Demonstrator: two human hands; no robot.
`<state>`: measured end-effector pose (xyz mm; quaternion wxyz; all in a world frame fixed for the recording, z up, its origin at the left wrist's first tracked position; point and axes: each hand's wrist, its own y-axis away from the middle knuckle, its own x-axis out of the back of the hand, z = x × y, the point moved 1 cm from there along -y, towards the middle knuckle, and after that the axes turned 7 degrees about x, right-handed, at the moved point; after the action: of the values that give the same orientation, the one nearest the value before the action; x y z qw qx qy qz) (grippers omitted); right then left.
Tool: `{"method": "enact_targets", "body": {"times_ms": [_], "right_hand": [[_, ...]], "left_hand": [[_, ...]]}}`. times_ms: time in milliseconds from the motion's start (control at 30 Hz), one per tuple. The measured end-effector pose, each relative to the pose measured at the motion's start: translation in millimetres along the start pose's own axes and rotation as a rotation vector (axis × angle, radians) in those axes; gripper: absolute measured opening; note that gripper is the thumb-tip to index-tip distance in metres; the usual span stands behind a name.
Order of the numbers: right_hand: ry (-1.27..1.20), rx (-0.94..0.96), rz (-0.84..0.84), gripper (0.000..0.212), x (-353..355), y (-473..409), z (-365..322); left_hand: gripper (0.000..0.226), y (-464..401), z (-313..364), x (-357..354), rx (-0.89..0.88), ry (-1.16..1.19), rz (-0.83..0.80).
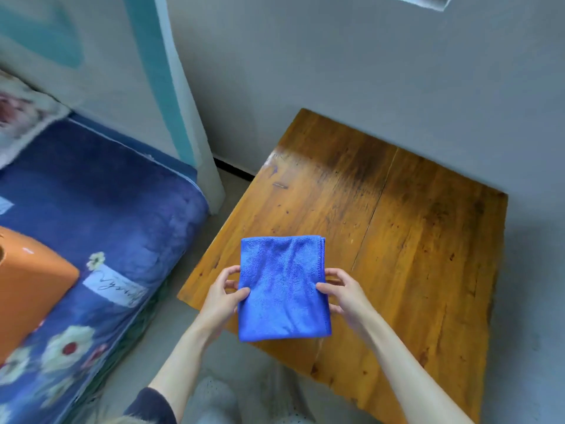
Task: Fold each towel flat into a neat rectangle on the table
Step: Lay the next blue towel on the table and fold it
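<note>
A blue microfibre towel (282, 289), folded into a small rectangle, sits over the near left part of the wooden table (412, 240). Its near edge reaches the table's front edge. My left hand (223, 296) pinches the towel's left edge, thumb on top. My right hand (342, 290) pinches its right edge the same way. Whether the towel lies flat on the wood or is lifted slightly I cannot tell.
A bed with a dark blue floral blanket (101, 215) stands to the left, with an orange box (27, 286) on it. Grey walls close the table's far and right sides. Grey floor lies between bed and table.
</note>
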<state>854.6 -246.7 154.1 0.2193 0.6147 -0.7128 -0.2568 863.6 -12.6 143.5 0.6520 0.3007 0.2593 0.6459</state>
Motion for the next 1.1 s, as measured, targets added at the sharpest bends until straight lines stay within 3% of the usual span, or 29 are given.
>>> {"method": "enact_targets", "body": {"times_ms": [400,600,867,1100], "right_hand": [[0.225,0.075,-0.352,0.021,-250,47,-23],[0.346,0.089,-0.544,0.02,-385,71,-17],[0.489,0.096,-0.65,0.021,-516,79,-27],[0.584,0.118,-0.73,0.02,-624,37,-50]], "left_hand": [[0.038,72,-44,244,-0.083,0.281,0.229],[0.041,113,-76,357,-0.12,0.317,0.453],[0.037,126,-87,459,-0.132,0.453,0.58],[0.038,86,-67,544,-0.077,0.478,0.681]]}}
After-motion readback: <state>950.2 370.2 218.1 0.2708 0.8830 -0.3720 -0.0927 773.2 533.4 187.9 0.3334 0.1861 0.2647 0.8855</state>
